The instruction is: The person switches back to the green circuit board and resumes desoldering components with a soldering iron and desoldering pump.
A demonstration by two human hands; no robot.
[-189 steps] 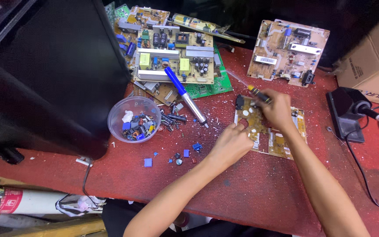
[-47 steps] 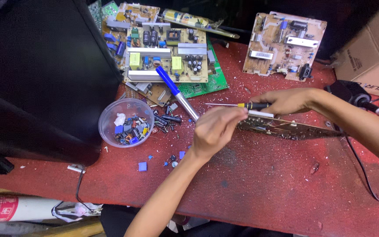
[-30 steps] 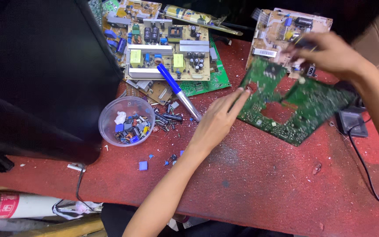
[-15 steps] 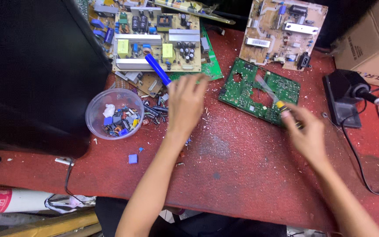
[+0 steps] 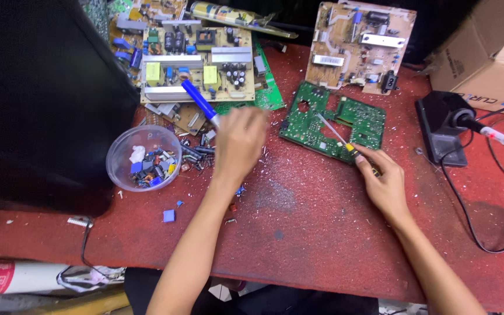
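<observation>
My left hand (image 5: pixel 237 146) lies over the metal end of a blue-handled tool (image 5: pixel 198 100), fingers curled down around it. The tool rests on loose parts beside a beige power board (image 5: pixel 196 64). My right hand (image 5: pixel 383 181) grips a small screwdriver (image 5: pixel 336 135) by its yellow and black handle. The thin shaft points up and left over a green circuit board (image 5: pixel 363 119). That board lies solder side up on the red table (image 5: pixel 322 233), just beyond my right hand.
A clear bowl (image 5: pixel 141 163) of small components stands left of my left hand. A second beige board (image 5: pixel 360 46) leans at the back, a soldering iron stand (image 5: pixel 441 125) and cardboard box (image 5: pixel 485 64) sit right. A large black casing (image 5: pixel 30 99) fills the left.
The board was turned over to its green side and laid flat. My right hand came down to its near edge with the screwdriver. My left hand shifted left onto the blue-handled tool.
</observation>
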